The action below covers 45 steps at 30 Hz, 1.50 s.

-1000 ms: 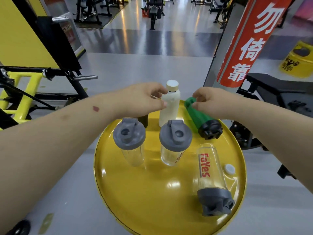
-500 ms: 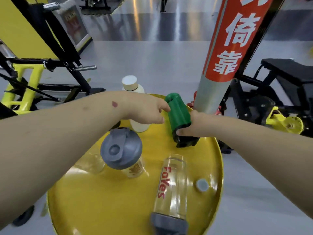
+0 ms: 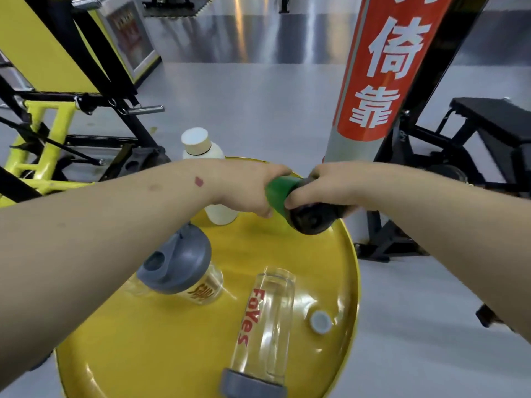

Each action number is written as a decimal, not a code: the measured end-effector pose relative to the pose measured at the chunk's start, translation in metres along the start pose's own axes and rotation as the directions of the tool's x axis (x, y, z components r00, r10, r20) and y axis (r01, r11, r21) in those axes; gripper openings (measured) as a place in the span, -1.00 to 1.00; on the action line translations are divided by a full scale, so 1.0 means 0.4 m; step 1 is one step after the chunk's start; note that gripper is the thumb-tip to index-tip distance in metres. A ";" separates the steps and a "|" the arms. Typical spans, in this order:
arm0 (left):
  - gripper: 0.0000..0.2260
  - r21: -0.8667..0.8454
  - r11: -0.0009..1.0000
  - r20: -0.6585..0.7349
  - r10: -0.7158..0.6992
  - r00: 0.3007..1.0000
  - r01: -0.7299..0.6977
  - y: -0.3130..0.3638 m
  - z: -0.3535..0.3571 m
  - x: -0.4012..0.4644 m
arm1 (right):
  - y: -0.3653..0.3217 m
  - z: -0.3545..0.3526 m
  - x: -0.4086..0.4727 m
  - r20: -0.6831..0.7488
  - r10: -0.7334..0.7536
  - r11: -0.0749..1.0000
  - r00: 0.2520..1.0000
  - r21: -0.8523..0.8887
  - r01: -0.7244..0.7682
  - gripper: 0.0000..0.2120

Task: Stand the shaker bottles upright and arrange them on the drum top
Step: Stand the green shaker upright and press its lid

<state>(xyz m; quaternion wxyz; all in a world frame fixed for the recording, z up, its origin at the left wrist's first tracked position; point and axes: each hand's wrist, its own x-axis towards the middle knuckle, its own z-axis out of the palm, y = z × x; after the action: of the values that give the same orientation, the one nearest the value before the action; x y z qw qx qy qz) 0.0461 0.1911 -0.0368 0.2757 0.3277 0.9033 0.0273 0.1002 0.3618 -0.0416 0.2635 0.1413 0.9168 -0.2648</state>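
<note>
1. The yellow drum top [image 3: 349, 271] carries every bottle; its far right edge, under the hands, shows bare yellow where a base could land.
2. A clear shaker bottle marked "FoYes" [image 3: 263, 320] lies on its side toward the near right edge, grey lid nearest the wearer, evidently the next to be stood up.
3. A grey-lidded shaker [image 3: 184, 268] stands left of centre; a white bottle [image 3: 201, 147] stands at the far edge, partly behind the left forearm.
4. The green shaker bottle [image 3: 277, 192] is held tilted above the far right of the drum top, black lid toward the camera.
5. The left hand [image 3: 247, 188] wraps the green body; the right hand [image 3: 330, 186] closes its grip round the lid end.
6. To finish well, the lid end likely needs swinging up and the base lowering flat, clear of the white bottle.
7. A small white cap [image 3: 320, 322] lies loose near the right edge.
</note>
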 end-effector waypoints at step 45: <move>-0.62 -0.946 0.324 -0.069 -0.117 0.991 -0.027 -0.025 -0.019 -0.032 | -0.045 -0.020 -0.005 -0.198 -0.014 0.670 0.980 0.726 0.156 -0.64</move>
<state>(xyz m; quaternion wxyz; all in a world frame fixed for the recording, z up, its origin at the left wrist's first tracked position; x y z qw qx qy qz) 0.0445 0.1763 -0.0267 0.3585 0.0789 0.7430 0.5596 0.0915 0.3515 -0.0272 0.0896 0.2155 0.7567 -0.6107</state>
